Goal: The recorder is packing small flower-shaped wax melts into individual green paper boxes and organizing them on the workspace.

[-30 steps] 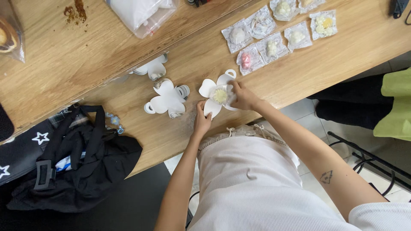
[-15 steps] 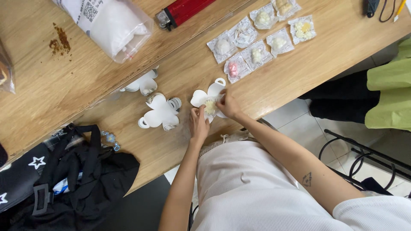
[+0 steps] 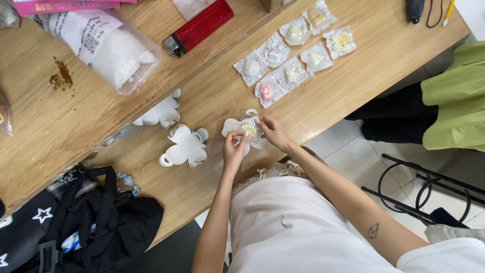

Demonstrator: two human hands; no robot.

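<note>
Wooden table (image 3: pixel 343 86) with flower-shaped white cards and small sealed packets.
Left hand (image 3: pixel 233 149) and right hand (image 3: pixel 273 132) both pinch one clear packet (image 3: pixel 249 130) with a pale yellow piece, fingers closed on its edges, over a white flower card (image 3: pixel 233 126) at the near table edge; a second flower card (image 3: pixel 186 146) lies just left.

Seven small clear packets (image 3: pixel 295 55) lie clustered on the wooden worktop (image 3: pixel 212 96). A larger clear bag (image 3: pixel 101 45) of white filling, with a white printed label (image 3: pixel 76 30), lies far left, below a pink package (image 3: pixel 65 6).
</note>
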